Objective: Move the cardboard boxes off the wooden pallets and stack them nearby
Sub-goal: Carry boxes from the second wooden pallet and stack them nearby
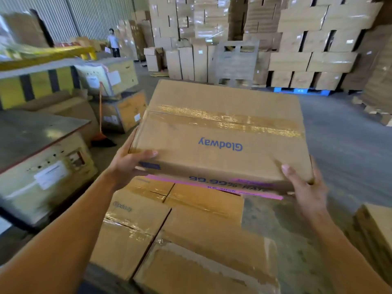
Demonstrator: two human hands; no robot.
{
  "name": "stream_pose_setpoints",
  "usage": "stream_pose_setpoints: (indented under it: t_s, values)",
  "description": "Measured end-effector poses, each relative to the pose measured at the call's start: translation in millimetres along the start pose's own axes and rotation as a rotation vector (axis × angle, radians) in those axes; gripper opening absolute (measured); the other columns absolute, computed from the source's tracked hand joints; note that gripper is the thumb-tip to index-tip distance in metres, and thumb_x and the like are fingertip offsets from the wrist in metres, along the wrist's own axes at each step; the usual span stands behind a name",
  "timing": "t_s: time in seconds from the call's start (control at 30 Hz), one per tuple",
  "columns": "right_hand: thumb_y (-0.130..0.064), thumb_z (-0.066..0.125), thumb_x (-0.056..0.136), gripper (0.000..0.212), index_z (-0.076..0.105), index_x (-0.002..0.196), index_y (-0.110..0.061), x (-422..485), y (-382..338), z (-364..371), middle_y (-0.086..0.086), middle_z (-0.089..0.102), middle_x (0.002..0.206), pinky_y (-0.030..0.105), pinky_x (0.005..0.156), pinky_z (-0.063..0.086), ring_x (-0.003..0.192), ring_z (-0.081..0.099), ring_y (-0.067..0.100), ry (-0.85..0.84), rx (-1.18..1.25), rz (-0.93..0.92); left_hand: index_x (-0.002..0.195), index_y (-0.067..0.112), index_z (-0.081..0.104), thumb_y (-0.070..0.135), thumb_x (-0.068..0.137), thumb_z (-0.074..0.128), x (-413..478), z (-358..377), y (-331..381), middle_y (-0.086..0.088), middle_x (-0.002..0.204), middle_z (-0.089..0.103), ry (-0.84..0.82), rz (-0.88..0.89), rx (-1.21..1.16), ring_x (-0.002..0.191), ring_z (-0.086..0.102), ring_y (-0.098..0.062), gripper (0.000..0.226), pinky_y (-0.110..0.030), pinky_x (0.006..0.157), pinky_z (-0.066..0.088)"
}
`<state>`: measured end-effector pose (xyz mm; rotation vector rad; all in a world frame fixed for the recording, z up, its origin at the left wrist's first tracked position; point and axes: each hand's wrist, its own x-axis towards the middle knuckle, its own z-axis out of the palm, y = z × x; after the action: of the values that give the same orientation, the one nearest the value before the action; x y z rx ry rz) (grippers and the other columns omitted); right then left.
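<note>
A taped cardboard box [220, 132] with blue "Glodway" print and a pink strip on its near side is held up in front of me, above a group of similar taped boxes [191, 234]. My left hand [129, 164] grips its near left corner, thumb on top. At the near right corner my right hand [305, 185] grips it the same way. The pallet under the lower boxes is hidden.
Yellowish crates [42, 179] and a dark board stand close on the left. Stacked cartons [314, 47] line the back wall, one stack on a blue pallet [301, 91]. Another carton stack [375, 232] sits at the right edge. A person [113, 42] stands far back left. Grey concrete floor [343, 141] lies to the right.
</note>
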<state>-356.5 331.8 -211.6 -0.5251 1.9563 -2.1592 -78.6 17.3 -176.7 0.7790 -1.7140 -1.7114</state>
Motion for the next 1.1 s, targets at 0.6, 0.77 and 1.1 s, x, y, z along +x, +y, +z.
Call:
stream_pose_setpoints:
  t_s: [0.6,0.77,1.1]
  values:
    - [-0.041,0.090,0.067,0.066,0.060,0.124,-0.053,-12.7,159.8,347.0,-0.010,0.074,0.117,0.056,0.105,0.049,0.113,0.069,0.018,0.070,-0.024,0.245,0.142,0.051,0.047,0.028,0.059,0.095,193.2,-308.6,-135.5,0.009,0.127,0.067,-0.084,-0.200,0.015,0.111,0.068,-0.020,0.099,-0.039,0.076,0.062]
    - [-0.021,0.083,0.078,0.068,0.049,0.127,-0.055,-24.5,208.3,409.8,-0.025,0.074,0.103,0.056,0.106,0.048,0.103,0.071,0.004,0.177,-0.066,0.355,0.143,0.046,0.048,0.039,0.051,0.098,245.9,-363.1,-199.5,0.003,0.132,0.065,-0.164,-0.278,0.035,0.120,0.063,-0.025,0.105,-0.052,0.094,0.056]
    - [-0.032,0.084,0.079,0.087,0.040,0.154,-0.026,-20.1,268.4,433.0,-0.005,0.062,0.127,0.024,0.097,0.041,0.114,0.057,0.011,0.175,-0.521,0.479,0.139,0.054,0.045,0.038,0.060,0.096,298.0,-388.8,-300.4,0.003,0.123,0.068,-0.223,-0.443,0.192,0.115,0.065,-0.023,0.096,-0.044,0.092,0.057]
